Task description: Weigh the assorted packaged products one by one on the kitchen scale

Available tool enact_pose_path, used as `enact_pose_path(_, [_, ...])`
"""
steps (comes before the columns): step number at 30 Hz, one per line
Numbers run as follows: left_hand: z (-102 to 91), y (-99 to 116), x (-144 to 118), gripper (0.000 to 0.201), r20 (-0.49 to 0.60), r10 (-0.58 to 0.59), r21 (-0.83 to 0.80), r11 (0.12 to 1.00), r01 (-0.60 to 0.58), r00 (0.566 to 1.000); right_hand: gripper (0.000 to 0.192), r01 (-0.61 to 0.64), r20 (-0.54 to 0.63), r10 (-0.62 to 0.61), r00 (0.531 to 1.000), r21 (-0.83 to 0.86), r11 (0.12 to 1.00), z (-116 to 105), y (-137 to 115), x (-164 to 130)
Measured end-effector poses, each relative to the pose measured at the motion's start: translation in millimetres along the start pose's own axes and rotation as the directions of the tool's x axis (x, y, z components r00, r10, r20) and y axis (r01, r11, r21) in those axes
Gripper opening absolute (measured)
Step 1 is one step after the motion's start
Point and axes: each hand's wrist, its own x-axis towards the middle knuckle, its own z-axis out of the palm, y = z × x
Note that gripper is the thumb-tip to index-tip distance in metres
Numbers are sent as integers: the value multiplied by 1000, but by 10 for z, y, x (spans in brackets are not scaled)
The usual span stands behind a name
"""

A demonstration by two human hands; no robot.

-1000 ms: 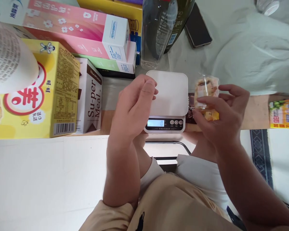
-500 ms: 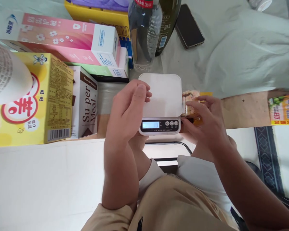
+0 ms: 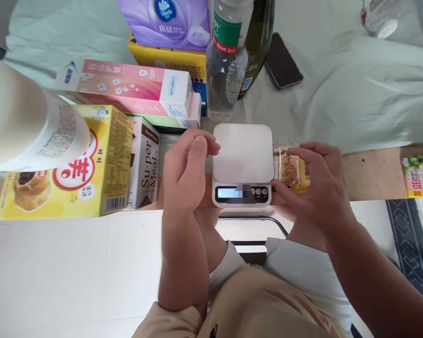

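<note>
A white kitchen scale (image 3: 242, 152) with a lit display (image 3: 229, 193) and a bare platform is in front of me. My left hand (image 3: 187, 164) is at its left edge, loosely curled and holding nothing, with its fingertips close to the platform. To the scale's right lies a small clear-wrapped snack packet (image 3: 288, 170), over a yellow packet (image 3: 306, 177) that is mostly hidden. My right hand (image 3: 319, 180) is open around these packets, index finger by the upper edge and thumb below. Whether the fingertips touch them I cannot tell.
On the left are a white bottle (image 3: 31, 122), a yellow food box (image 3: 74, 188), a Su-per Meal box (image 3: 146, 164) and pink boxes (image 3: 127, 84). Behind the scale stand a clear bottle (image 3: 225, 70) and a dark bottle (image 3: 259, 51). A phone (image 3: 284, 61) lies farther right.
The view has shifted, so the table things appear lower and farther right. My right fingers have come away from the snack packet's top, showing more of it. My left hand stays beside the scale.
</note>
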Motion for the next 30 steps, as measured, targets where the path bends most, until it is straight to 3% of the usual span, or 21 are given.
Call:
enact_pose_path(4, [-45, -1, 18, 31, -84, 55, -62, 996, -61, 995, 54, 95, -25, -94, 995, 68, 993, 70, -339, 383])
enact_pose_path(7, [-65, -5, 26, 32, -106, 73, -94, 992, -83, 992, 47, 206, 18, -211, 977, 158, 966, 173, -707, 774])
enact_pose_path(10, [-91, -1, 40, 28, -130, 72, -82, 993, -83, 989, 49, 263, 122, -295, 948, 221, 939, 291, -1046, 1182])
enact_pose_path(14, [-143, 9, 69, 16, -229, -11, -133, 991, -20, 973, 61, 186, 331, -218, 918, 127, 974, 426, -1322, 1581])
enact_pose_path(18, [-182, 5, 93, 14, -280, -88, -158, 986, 45, 956, 68, 150, 376, -158, 913, 52, 987, 525, -1383, 1710])
enact_pose_path(22, [-183, -15, 91, 14, -288, -110, -199, 979, 52, 951, 66, 127, 369, -132, 920, 38, 991, 606, -1330, 1657])
enact_pose_path(27, [-185, -30, 68, 12, -240, -133, -244, 967, 72, 962, 59, 160, 255, -184, 949, 112, 981, 677, -1219, 1514])
enact_pose_path(30, [-197, -34, 66, 11, -263, -149, -247, 966, 83, 953, 67, 166, 199, -191, 961, 133, 977, 701, -1124, 1415])
